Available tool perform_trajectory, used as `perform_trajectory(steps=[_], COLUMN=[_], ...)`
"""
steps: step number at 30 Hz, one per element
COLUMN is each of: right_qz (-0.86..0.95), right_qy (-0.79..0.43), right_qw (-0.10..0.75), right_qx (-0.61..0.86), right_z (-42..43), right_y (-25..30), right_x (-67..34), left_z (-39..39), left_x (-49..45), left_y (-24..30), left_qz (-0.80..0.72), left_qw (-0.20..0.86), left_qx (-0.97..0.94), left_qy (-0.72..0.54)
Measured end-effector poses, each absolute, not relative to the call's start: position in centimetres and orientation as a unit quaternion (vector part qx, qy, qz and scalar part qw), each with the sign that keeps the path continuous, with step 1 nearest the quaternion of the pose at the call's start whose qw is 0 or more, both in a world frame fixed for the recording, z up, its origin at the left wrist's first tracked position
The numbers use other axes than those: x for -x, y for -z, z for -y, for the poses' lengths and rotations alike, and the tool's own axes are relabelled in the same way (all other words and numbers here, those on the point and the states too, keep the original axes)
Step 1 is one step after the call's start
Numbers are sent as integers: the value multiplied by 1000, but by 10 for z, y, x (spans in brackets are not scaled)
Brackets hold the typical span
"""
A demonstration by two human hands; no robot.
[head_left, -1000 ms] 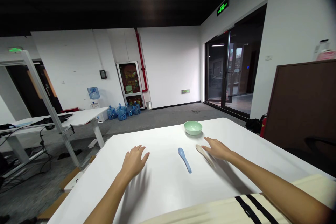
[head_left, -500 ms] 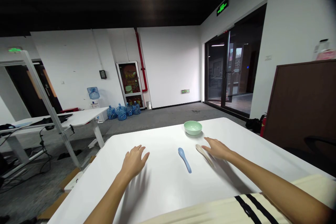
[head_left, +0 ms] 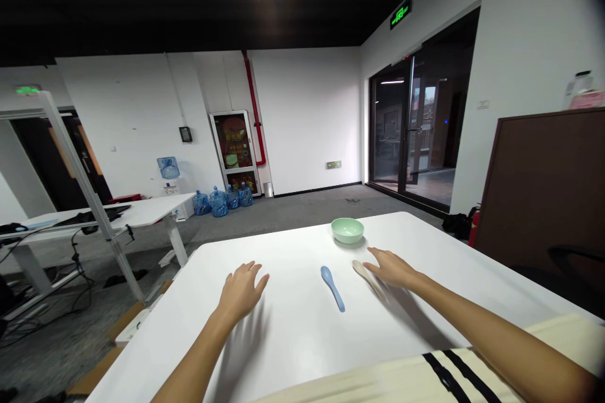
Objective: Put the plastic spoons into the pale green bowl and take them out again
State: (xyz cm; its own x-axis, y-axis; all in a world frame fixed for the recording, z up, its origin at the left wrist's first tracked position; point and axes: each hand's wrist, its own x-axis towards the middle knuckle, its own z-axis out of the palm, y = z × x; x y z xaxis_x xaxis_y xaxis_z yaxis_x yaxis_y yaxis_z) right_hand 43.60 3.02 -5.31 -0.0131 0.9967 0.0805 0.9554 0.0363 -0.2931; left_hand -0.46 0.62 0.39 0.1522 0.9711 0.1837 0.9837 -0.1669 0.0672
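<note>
My left hand point(head_left: 243, 290) hovers above the left part of the white table point(head_left: 293, 340), fingers spread and holding nothing. My right hand point(head_left: 391, 268) is over the right part, also open, its thumb overlapping the view of a cream spoon point(head_left: 363, 272). Whether it touches that spoon I cannot tell. Left of the cream spoon lies a blue spoon point(head_left: 333, 288), its bowl end pointing away from me. A light green bowl point(head_left: 347, 231) stands upright near the far edge, beyond both spoons.
Another white desk point(head_left: 161, 206) with a metal post point(head_left: 89, 189) stands to the left. Blue water bottles point(head_left: 218, 203) are on the floor by the far wall. A brown cabinet point(head_left: 543, 182) rises at the right, beside a glass door point(head_left: 430, 132).
</note>
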Motion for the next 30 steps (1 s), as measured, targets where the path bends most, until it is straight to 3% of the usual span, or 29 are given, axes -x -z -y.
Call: perform_trajectory(steps=[30], right_qz=[709], right_qy=[-79], right_qw=[127], right_qx=[689], right_z=[-34], right_y=[59], right_x=[-440], left_z=[-7], left_x=[4], left_y=[-4], left_qz=[643], left_qw=[39], left_qx=[759], left_qy=[90])
